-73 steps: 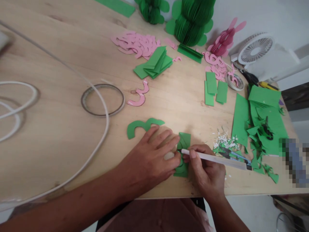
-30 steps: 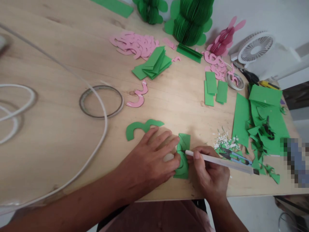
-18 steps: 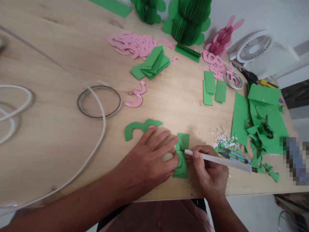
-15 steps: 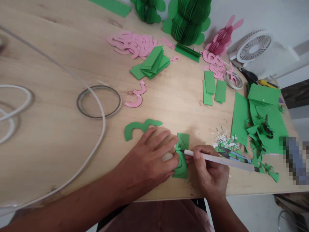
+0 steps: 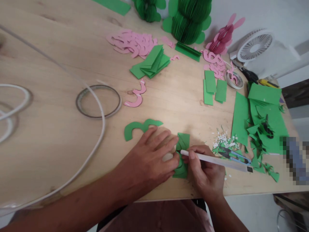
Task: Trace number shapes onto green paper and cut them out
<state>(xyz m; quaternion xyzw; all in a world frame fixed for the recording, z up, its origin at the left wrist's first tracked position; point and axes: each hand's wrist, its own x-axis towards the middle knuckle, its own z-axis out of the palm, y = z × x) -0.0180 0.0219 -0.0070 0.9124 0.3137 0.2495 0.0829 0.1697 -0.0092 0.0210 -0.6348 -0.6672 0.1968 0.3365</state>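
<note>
My right hand (image 5: 206,169) is closed around a white pen (image 5: 212,158), its dark tip on a small green paper piece (image 5: 183,140). Curved dark lines run over that paper. My left hand (image 5: 154,154) lies with fingers spread, the fingertips pressing the paper's left edge; part of the paper is hidden under them. Just beyond my left fingers sits a green wavy cutout (image 5: 135,127). Farther off is a pink wavy cutout (image 5: 136,100) with dark edging.
A tape ring (image 5: 77,106) and white cable (image 5: 103,124) lie left. Pink cutouts (image 5: 132,42), folded green paper (image 5: 154,62) and honeycomb paper figures (image 5: 188,25) are at the back. Rightward are thread snips (image 5: 235,155), green scraps (image 5: 257,143), a tape roll (image 5: 235,84) and a fan (image 5: 256,46).
My right hand and the pen have shifted slightly left, bringing the tip nearer my left fingers. My left hand stays in place on the green paper.
</note>
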